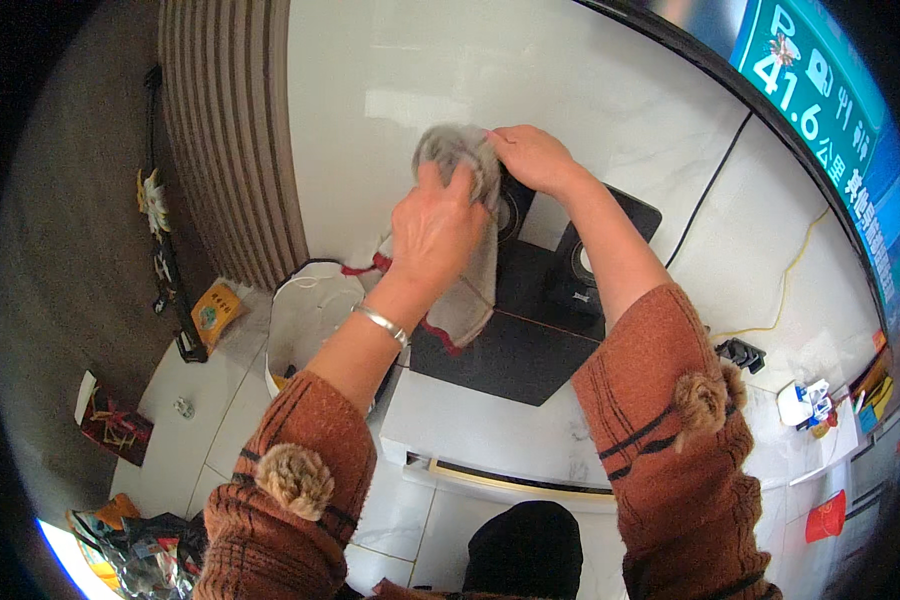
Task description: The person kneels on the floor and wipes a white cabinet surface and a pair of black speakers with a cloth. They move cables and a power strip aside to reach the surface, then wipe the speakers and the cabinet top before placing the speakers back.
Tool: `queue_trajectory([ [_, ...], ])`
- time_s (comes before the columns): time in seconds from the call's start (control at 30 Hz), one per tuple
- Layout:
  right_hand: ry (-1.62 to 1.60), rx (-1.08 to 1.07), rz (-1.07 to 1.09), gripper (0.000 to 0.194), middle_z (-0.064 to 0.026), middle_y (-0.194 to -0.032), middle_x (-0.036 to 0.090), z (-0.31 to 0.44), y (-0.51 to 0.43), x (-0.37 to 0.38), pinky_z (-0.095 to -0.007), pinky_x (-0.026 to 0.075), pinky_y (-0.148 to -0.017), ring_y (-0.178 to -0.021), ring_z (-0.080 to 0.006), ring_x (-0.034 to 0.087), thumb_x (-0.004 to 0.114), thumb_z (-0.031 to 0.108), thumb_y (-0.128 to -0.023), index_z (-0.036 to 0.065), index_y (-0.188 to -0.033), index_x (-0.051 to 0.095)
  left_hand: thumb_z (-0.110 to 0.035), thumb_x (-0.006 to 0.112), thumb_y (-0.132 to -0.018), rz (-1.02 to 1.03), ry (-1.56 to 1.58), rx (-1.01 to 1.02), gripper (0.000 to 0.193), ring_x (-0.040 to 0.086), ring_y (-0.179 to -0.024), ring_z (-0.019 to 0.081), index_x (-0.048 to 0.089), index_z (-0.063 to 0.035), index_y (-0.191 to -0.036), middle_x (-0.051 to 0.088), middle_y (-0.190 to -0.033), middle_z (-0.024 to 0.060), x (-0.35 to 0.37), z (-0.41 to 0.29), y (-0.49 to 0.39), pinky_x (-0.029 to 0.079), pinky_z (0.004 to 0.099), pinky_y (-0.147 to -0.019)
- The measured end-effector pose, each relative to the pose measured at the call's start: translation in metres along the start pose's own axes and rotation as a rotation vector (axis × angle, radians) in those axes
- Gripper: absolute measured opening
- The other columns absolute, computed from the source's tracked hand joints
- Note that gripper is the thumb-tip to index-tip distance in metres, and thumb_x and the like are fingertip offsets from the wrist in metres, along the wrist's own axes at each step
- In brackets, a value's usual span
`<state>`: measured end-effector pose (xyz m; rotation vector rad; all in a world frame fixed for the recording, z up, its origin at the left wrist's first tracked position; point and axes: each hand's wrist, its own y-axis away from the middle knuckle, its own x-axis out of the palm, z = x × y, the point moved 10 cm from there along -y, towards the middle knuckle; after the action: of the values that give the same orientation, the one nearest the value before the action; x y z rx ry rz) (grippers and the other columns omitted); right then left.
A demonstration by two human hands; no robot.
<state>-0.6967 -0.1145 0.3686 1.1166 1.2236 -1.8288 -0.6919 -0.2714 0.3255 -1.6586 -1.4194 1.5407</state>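
Note:
My left hand [439, 232] presses a bunched grey cloth [454, 146] with red trim against a black speaker [516, 199]. The cloth's loose end hangs down the speaker's side and covers much of it. My right hand [536, 157] grips the top of that same speaker, its fingertips at the cloth's edge. Beside it, under my right forearm, stands a second black speaker [570, 259] with a pale round cone. A flat black panel [502, 352] lies in front of them on a white cabinet [480, 427].
A white bin [311, 292] with a dark rim stands left of the cabinet. A large lit screen [817, 97] fills the upper right. A black cable [712, 187] runs down the wall. Plastic bags [157, 555] lie at lower left, and a red container [826, 517] at right.

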Motion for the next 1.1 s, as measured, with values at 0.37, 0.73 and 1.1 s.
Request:
queue_trajectory([
  [0.37, -0.007, 0.025, 0.067, 0.059, -0.0139, -0.119, 0.066, -0.003, 0.006, -0.001, -0.0434, 0.045, -0.096, -0.113, -0.0332, 0.059, 0.034, 0.055, -0.097, 0.011, -0.113, 0.069, -0.029, 0.06, -0.078, 0.669, 0.205, -0.282, 0.037, 0.067, -0.085, 0.0406, 0.07, 0.001, -0.097, 0.067, -0.086, 0.0265, 0.035, 0.061, 0.056, 0.052, 0.049, -0.08],
  [0.73, 0.098, -0.139, -0.26, 0.061, -0.0132, -0.129, 0.063, -0.008, 0.055, -0.092, -0.0397, 0.043, -0.102, -0.12, -0.0312, 0.057, 0.042, 0.057, -0.096, 0.011, -0.133, 0.058, -0.015, 0.067, -0.081, 0.217, 0.543, -0.276, 0.032, 0.059, -0.074, 0.041, 0.064, 0.0055, -0.104, 0.057, -0.085, 0.0219, -0.037, -0.009, 0.11, 0.048, 0.0437, -0.067],
  [1.1, 0.149, 0.088, -0.007, 0.047, -0.0148, -0.107, 0.07, -0.107, 0.103, -0.068, -0.0415, 0.047, -0.088, -0.103, -0.0326, 0.063, 0.041, 0.048, -0.1, 0.011, -0.11, 0.067, -0.013, 0.069, -0.08, 0.096, 0.566, -0.222, 0.029, 0.061, -0.072, 0.0372, 0.063, 0.0047, -0.102, 0.055, -0.083, 0.0185, 0.003, -0.056, 0.104, 0.048, 0.0426, -0.061],
])
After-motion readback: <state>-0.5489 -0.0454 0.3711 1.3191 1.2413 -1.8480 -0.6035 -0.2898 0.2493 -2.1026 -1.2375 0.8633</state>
